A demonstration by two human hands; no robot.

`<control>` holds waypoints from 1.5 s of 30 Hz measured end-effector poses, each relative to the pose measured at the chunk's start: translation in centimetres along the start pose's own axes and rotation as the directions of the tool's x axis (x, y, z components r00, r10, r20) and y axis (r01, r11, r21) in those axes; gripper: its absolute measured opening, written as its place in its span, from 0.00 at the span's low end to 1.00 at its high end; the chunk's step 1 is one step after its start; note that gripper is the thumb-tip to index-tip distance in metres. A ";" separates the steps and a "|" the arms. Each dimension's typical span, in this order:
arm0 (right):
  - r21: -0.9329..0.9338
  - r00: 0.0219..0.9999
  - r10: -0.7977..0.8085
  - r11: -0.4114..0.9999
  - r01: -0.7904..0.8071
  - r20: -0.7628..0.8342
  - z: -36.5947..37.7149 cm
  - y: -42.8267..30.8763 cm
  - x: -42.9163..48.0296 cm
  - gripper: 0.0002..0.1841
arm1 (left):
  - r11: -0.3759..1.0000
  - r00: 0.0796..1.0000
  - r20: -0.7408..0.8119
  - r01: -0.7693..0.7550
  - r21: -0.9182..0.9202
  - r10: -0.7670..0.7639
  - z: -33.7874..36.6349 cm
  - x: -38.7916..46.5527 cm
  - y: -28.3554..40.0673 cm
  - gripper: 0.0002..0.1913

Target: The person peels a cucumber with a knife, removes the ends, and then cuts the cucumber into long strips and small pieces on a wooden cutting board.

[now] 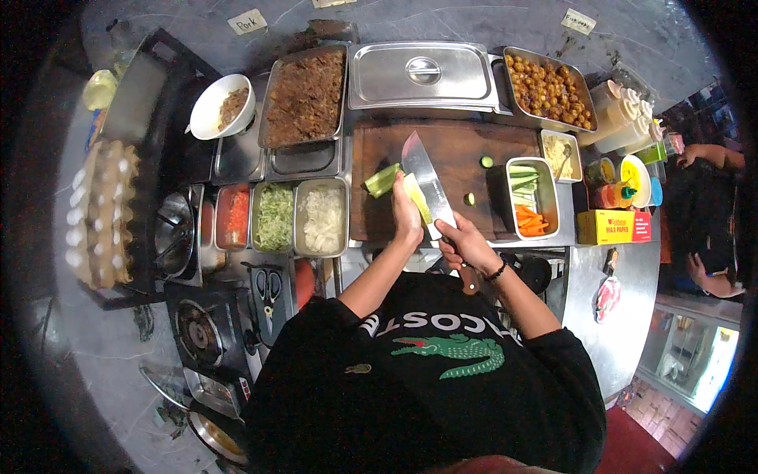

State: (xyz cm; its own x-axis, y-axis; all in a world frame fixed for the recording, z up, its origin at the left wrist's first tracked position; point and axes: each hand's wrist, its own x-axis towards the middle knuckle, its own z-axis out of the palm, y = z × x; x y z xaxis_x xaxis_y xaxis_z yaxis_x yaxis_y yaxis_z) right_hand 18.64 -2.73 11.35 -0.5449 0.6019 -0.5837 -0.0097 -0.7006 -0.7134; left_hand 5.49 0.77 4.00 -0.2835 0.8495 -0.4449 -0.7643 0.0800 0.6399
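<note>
My left hand (407, 213) holds a long cut piece of cucumber (419, 200) above the front part of a wooden cutting board (450, 142). In my right hand (468, 240) is the brown handle of a wide chef's knife (427, 181). Its blade points away from me, alongside the cucumber piece. Another cut cucumber portion (382, 180) lies on the board just beyond my left fingers. Two small cucumber ends, one farther back (486, 162) and one nearer (469, 199), rest right of the blade. A steel container (556, 222) at the right holds cucumber sticks (523, 183) and carrot sticks (531, 220).
Behind the board are a lidded steel pan (423, 89), a meat pan (308, 95) and a pan of glazed balls (551, 89). Shredded vegetable containers (273, 216) stand left. Squeeze bottles (622, 121) and a wax paper box (613, 227) stand right, near another person (704, 207).
</note>
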 end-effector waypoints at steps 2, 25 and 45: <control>0.016 1.000 0.028 0.999 -0.028 -0.003 -0.1 0.1 0.0 0.11 | 1.000 1.000 0.010 0.000 -0.010 0.000 0.0 -0.1 -0.2 0.24; -0.363 0.972 -0.187 0.924 0.123 -0.145 -0.7 2.4 2.3 0.11 | 0.991 0.998 0.015 0.064 0.118 -0.066 -0.7 0.6 -0.2 0.24; -0.244 0.977 -0.130 0.966 0.086 -0.168 -1.5 2.6 1.8 0.10 | 0.940 0.934 0.106 0.340 0.030 -0.341 -0.3 1.1 0.5 0.24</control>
State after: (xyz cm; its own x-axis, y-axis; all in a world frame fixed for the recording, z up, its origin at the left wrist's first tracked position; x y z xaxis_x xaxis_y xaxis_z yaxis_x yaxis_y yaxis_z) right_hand 18.92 -2.91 7.83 -0.3904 0.7434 -0.5431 0.1483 -0.5314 -0.8340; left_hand 4.58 1.61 3.66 0.0575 0.8214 -0.5675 -0.7971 0.3800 0.4693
